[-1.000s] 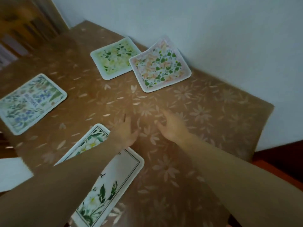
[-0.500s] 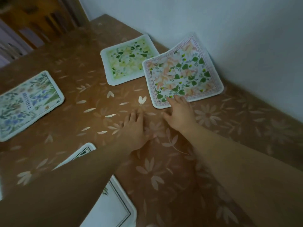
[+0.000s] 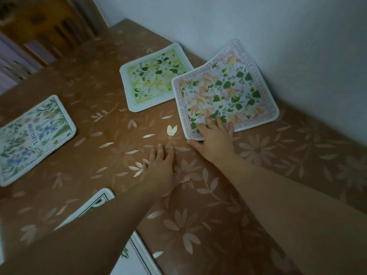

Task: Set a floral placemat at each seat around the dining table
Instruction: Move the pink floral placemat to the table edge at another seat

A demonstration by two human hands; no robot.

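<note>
right hand [image 3: 215, 139] lay flat-fingered on pink placemat [image 3: 224, 90], whose far edge curled against the wall [image 3: 258, 26]; left hand [image 3: 161, 169] rested open on bare tablecloth [image 3: 278, 175] beside it.

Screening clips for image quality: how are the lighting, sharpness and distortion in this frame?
Head view: dim, with dark corners; wide-angle bend on the table edge and wall. The pink placemat under the right hand is sharp, its border text readable. The blue placemat at left is softer. The left hand shows slight blur.
</note>
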